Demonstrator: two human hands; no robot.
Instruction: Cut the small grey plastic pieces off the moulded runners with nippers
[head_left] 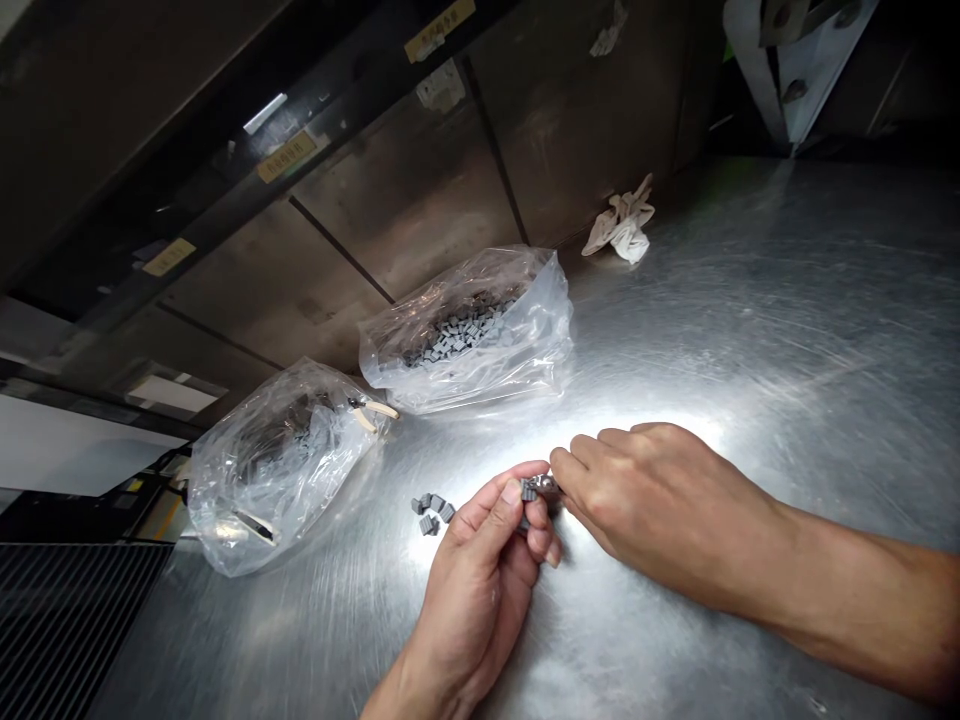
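Note:
My left hand (480, 575) pinches a small grey ribbed block (528, 490) between thumb and forefinger, its other fingers curled below. Close against that block is the shiny metal end of a small tool (547, 483), gripped by my right hand (652, 490). The fist hides the rest of the tool, so its kind cannot be made out. Several loose grey blocks (429, 525) lie on the metal tabletop (300, 640), just left of my left hand.
A clear plastic bag (517, 378) of many grey blocks stands at the back. Another clear bag (225, 465) sits left of it, with cream-handled pliers (381, 409) at its edge. A crumpled cloth (628, 228) lies near the back wall. A metal bracket (806, 90) hangs upper right.

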